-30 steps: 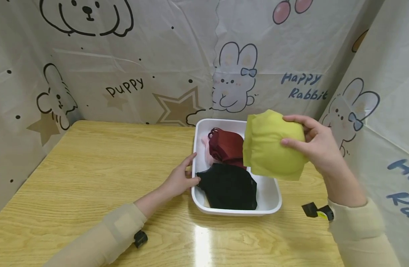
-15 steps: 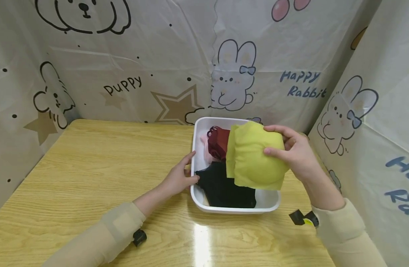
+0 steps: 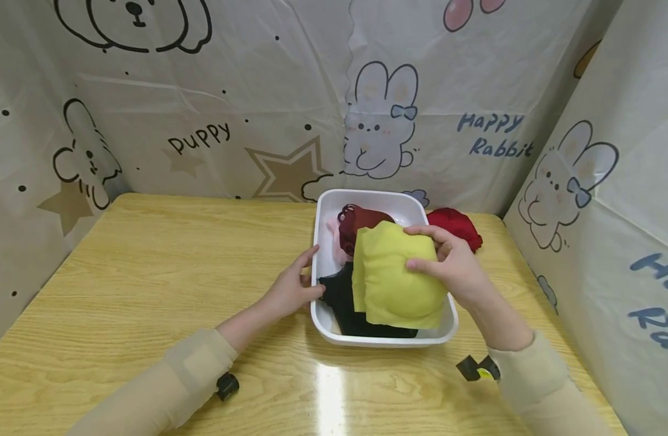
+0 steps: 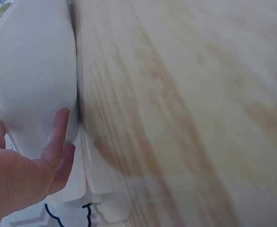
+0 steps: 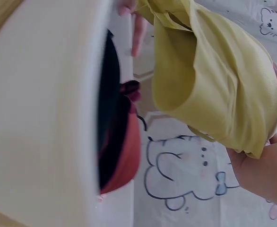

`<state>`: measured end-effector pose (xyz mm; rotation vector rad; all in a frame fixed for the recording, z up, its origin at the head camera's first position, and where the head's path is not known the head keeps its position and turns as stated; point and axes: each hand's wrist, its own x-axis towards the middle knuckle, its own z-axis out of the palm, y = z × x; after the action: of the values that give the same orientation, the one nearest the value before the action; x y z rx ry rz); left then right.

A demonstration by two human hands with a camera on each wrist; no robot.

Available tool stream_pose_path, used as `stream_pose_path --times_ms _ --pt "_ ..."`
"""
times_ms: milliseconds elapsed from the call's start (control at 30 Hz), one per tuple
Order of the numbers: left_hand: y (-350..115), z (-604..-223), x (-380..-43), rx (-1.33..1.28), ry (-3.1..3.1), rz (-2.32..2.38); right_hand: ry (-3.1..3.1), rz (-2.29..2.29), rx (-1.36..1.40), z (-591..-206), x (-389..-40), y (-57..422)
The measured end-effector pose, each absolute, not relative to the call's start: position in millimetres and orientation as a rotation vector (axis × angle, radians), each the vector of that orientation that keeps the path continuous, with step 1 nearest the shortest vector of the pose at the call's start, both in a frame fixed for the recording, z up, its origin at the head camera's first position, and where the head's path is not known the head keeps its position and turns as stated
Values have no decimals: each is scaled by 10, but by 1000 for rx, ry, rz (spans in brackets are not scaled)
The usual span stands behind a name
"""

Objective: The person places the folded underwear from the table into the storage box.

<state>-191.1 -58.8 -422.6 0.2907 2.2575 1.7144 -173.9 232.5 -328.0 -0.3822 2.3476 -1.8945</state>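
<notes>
My right hand (image 3: pixel 460 266) grips a folded yellow bra (image 3: pixel 399 281) by its right edge, thumb on the near face. It hangs over the right part of a white plastic basin (image 3: pixel 385 343), and the right wrist view shows the yellow fabric (image 5: pixel 219 80) above the rim. My left hand (image 3: pixel 287 293) holds the basin's left wall. In the left wrist view its fingers lie along the outside of the basin (image 4: pixel 34 71) with the thumb over the rim. Inside lie a dark red bra (image 3: pixel 355 224), a black garment (image 3: pixel 347 306), partly covered, and something pink (image 3: pixel 338 242).
A bright red garment (image 3: pixel 456 227) lies on the wooden table (image 3: pixel 175 260) behind my right hand, beside the basin. Printed cloth walls (image 3: pixel 290 79) stand at the back and both sides. Small black cameras sit at both wrists.
My right hand has carried the yellow bra left and down, from the basin's right side to above its contents. The red garment behind has come into view. My left hand stays put.
</notes>
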Motion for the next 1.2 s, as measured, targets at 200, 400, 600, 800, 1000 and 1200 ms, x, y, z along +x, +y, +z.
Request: stream_pose_path --times_ms 200,400,600,800,1000,1200 --pt "-581 -4226 -1916 288 2254 1718 2358 -1814 -339 -3428 -1779 2245" --pt "-587 -4229 -1916 301 2253 1731 2348 -1760 -294 -3551 -1815 2165" --pt "-594 -4229 -1917 292 2252 1724 2309 -1738 -305 -3657 -1852 2102" --pt "-593 -4222 -1910 289 2261 1717 2362 -1670 -297 -3756 -1896 2073" --pt "-589 -4224 -1910 287 2260 1719 2426 -1576 -263 -3814 -1949 2078" --pt "-595 -4223 -1908 289 2257 1720 2467 -1476 -284 -3844 -2004 2103"
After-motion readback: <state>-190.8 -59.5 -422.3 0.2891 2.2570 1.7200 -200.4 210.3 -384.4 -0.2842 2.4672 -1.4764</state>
